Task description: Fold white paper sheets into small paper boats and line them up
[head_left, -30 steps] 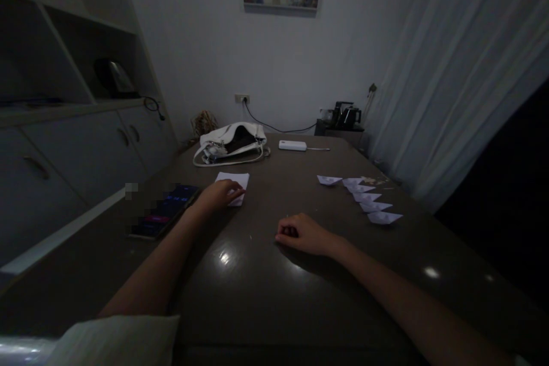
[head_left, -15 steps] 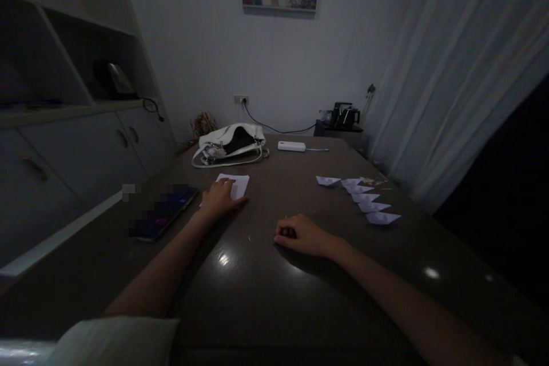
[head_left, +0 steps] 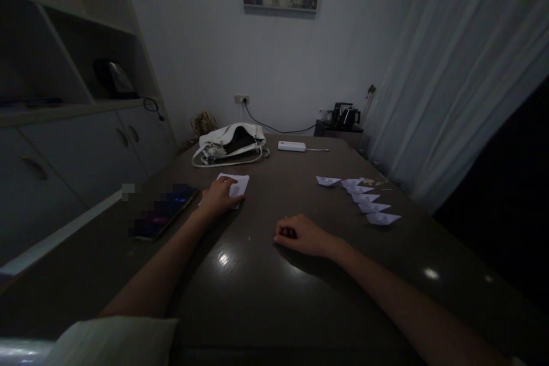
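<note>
Stack of flat, white, rectangular paper sheets (head_left: pixel 241 184) is seen on the dark, glossy counter (head_left: pixel 266 297), left of centre, partly covered by the left hand (head_left: pixel 221 195). Fingers are spread over the sheets, thumb toward the near right edge; whether any sheet is pinched cannot be told. Right hand (head_left: pixel 302 234) is rested on the counter, curled into a loose fist; nothing is seen held in it.

Risks judged: several sheets could be dragged together if pressed flat by the fingers rather than parted at an edge. The stack could be skewed or slid, since the surface looks slick and no second hand is set against it. Corners could be creased by uneven pressure.

The black, flat phone with a lit screen (head_left: pixel 182 201) is placed just beside the left wrist and could be nudged by a sideways sweep. Six small, white, folded-paper boats (head_left: pixel 383 218) are lined up beyond the right forearm; being light, they could be scattered by a brushed sleeve or a draught.
</note>
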Motion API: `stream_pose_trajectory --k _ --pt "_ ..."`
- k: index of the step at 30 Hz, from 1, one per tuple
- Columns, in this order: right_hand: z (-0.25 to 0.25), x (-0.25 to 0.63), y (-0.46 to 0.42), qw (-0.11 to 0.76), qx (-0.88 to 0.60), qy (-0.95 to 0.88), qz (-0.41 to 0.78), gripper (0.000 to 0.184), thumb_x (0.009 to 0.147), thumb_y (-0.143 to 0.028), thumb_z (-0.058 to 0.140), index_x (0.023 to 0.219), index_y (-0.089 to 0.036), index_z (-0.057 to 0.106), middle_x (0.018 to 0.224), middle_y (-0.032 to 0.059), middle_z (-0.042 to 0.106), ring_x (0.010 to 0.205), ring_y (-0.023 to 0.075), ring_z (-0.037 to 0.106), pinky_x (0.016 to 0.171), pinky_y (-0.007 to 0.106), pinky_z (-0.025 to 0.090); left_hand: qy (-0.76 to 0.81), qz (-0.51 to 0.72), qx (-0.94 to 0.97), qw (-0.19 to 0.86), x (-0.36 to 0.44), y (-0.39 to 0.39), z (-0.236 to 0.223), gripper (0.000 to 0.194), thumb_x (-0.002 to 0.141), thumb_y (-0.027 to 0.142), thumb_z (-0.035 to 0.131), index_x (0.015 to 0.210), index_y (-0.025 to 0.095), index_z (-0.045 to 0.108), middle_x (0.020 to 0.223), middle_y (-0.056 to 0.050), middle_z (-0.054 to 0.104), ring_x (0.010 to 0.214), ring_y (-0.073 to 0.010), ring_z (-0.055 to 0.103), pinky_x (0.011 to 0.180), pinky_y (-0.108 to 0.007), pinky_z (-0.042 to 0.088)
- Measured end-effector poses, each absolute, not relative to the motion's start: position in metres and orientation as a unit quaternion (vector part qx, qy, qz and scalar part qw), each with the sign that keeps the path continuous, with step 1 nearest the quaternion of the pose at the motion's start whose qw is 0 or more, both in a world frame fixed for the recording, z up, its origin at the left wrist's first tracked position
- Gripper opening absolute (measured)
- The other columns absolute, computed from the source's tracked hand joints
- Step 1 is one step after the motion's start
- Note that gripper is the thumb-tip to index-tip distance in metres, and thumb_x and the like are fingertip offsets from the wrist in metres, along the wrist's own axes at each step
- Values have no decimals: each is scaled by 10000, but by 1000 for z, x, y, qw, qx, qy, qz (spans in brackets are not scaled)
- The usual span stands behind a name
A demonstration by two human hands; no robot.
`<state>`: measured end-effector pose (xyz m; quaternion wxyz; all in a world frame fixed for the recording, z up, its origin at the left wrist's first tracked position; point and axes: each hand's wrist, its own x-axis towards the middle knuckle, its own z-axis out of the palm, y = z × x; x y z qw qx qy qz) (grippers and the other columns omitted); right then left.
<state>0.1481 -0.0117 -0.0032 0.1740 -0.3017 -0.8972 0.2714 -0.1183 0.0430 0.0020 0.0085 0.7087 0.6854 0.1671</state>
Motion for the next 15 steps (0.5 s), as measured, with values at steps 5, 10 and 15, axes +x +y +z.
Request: stream_pose_trajectory --k 5,10,15 --pt "-2 147 -12 178 -303 -898 266 139 817 -266 579 763 -147 623 647 -3 583 585 87 522 551 188 347 677 172 716 16 -120 44 2 576 721 526 577 1188 190 551 1285 -122 488 1174 -329 450 893 -419 415" --pt "-3 147 -12 175 -305 -896 271 151 820 -270 573 752 -142 616 629 -7 572 568 84 509 540 187 338 677 171 715 18 -122 45 2 574 714 536 576 1177 198 561 1285 -113 486 1158 -331 462 879 -421 429" --pt "-3 147 -11 175 -301 -898 269 152 821 -278 574 763 -144 617 637 -7 576 572 83 512 547 186 340 663 189 725 12 -130 51 -3 542 725 513 570 1162 193 571 1258 -109 501 1135 -311 487 898 -401 425"
